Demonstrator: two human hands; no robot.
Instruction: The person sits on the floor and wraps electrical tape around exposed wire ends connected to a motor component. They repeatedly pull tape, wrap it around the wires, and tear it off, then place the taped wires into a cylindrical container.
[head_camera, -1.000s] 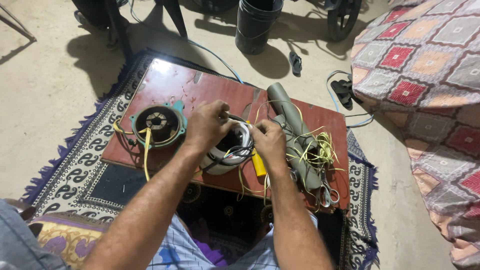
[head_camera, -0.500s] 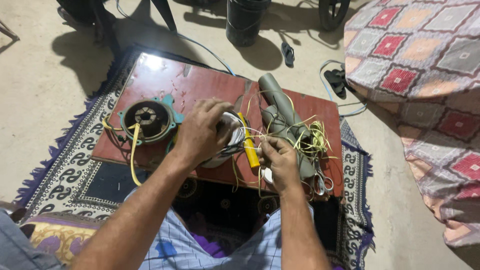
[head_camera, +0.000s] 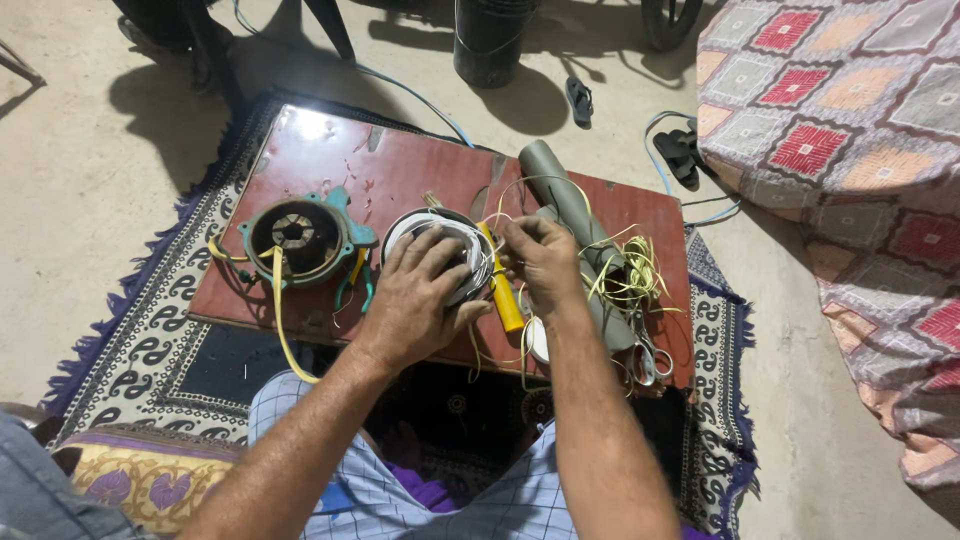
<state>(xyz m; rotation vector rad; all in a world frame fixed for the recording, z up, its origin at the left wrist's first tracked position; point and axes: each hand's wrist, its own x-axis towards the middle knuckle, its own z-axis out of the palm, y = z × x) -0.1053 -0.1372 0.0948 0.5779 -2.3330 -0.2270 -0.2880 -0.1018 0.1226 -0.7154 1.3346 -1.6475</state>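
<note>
Right, centre of the dark red wooden board (head_camera: 420, 170) sits the round white-and-silver wound coil (head_camera: 452, 240), and both hands are on it; the left hand (head_camera: 418, 292) lies flat over its near side, fingers spread and pressing down, gripping nothing else; the right hand (head_camera: 540, 262) is curled at the coil's right edge, fingertips pinched on thin wire strands there, though exactly which strand I cannot tell; a yellow-handled tool (head_camera: 503, 285) lies just beside the coil, between the two hands; left of the coil rests a teal round motor housing (head_camera: 300, 238), with a yellow strap (head_camera: 282, 315) trailing off the board's near edge; to the right, a grey plastic pipe (head_camera: 575, 225) lies slantwise, tangled with loose yellow strips (head_camera: 635, 275); beneath the board, a black-and-white patterned rug (head_camera: 140, 340); far right, a patchwork quilt (head_camera: 850, 150).
</note>
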